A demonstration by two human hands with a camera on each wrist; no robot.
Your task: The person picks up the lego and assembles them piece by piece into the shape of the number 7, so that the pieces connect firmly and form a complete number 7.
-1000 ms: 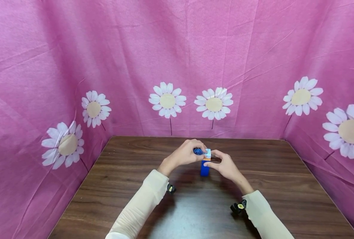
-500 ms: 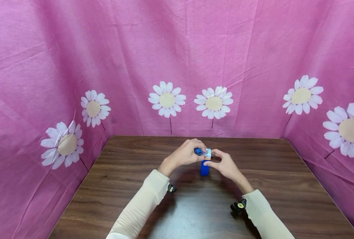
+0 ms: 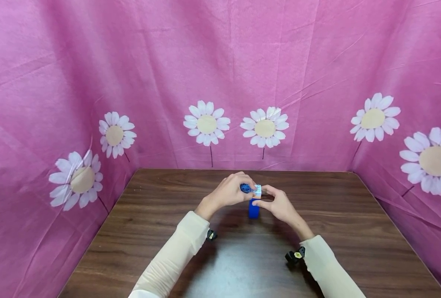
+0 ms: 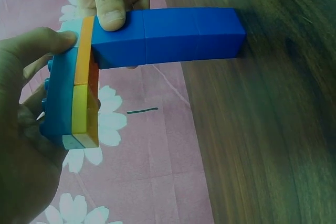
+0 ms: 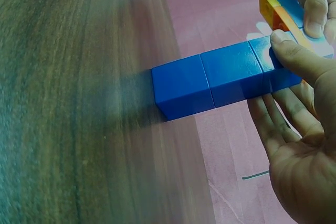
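A stack of three blue toy building blocks (image 4: 173,35) stands upright on the table in the head view. Across its top sit an orange block (image 4: 85,51) and a yellow block (image 4: 85,109). Above those lie a studded blue block (image 4: 60,90) and a pale blue block (image 5: 320,47); this top part juts out to the left. My left hand (image 3: 228,193) holds the overhanging top part, its thumb on the pale block. With thumb and fingers, my right hand (image 3: 281,205) grips the column's uppermost blue block; its fingers are partly hidden behind the column.
The brown wooden table (image 3: 161,231) stretches out around the hands. A pink cloth (image 3: 168,74) with white daisies hangs behind it and along both sides. A black wrist camera (image 3: 212,235) sits at the left cuff, another black camera (image 3: 294,255) at the right.
Both hands keep the same hold on the blocks. The whole head view has shifted very slightly.
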